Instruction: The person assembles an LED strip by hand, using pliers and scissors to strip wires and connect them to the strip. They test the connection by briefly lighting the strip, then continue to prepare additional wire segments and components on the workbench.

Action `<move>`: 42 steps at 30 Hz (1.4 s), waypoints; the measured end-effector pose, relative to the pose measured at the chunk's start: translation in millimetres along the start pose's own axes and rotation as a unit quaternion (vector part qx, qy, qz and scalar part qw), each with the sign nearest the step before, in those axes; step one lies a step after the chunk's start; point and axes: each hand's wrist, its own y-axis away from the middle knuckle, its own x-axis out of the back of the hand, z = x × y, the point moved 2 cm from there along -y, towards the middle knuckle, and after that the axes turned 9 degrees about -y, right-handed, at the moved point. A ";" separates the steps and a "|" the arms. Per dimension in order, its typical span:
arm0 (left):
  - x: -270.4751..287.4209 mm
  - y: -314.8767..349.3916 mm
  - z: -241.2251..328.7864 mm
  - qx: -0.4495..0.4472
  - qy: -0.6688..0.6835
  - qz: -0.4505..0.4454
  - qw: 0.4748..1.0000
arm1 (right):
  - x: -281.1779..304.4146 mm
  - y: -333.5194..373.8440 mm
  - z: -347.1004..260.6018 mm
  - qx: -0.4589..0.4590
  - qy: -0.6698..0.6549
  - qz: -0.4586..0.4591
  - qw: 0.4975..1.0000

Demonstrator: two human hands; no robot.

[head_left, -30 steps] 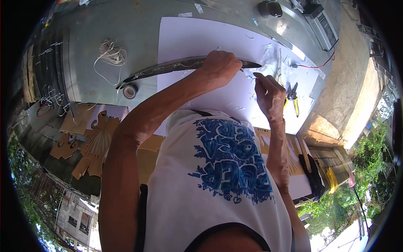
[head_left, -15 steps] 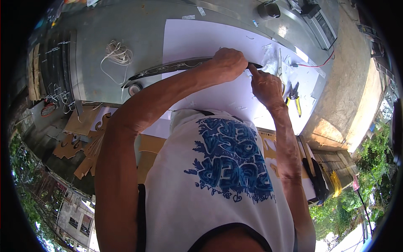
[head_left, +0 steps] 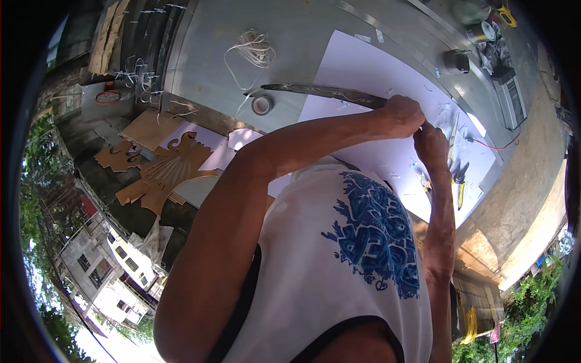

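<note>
A long, dark curved strip (head_left: 327,92) with a pale wire and small light modules along it lies across the white sheet (head_left: 357,60) and the grey metal tabletop. Its right end disappears under my left hand (head_left: 404,114), whose fingers are closed round it. Close against that hand, my right hand (head_left: 432,145) is closed in a pinch; what sits between its fingertips is hidden. Beside the right wrist lie wire strippers (head_left: 461,184) with yellow handles and scissors (head_left: 452,136). A roll of tape (head_left: 262,105) rests below the strip's left end.
Coiled white wire (head_left: 251,51) lies on the metal table (head_left: 290,36) at the far left. A black cup-like object (head_left: 456,61) and a grey power supply (head_left: 509,100) with a red lead are at the far right. Brown cut-out panels (head_left: 172,166) lie lower left.
The view has swung left, so the table things appear farther right. My left hand stays on the strip's end; my right hand's fingers have drawn in close against it.
</note>
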 end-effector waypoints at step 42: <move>-11.8 218.8 -65.8 0.248 0.162 0.438 0.849 | -40.5 0.9 8.4 0.052 0.042 0.188 0.980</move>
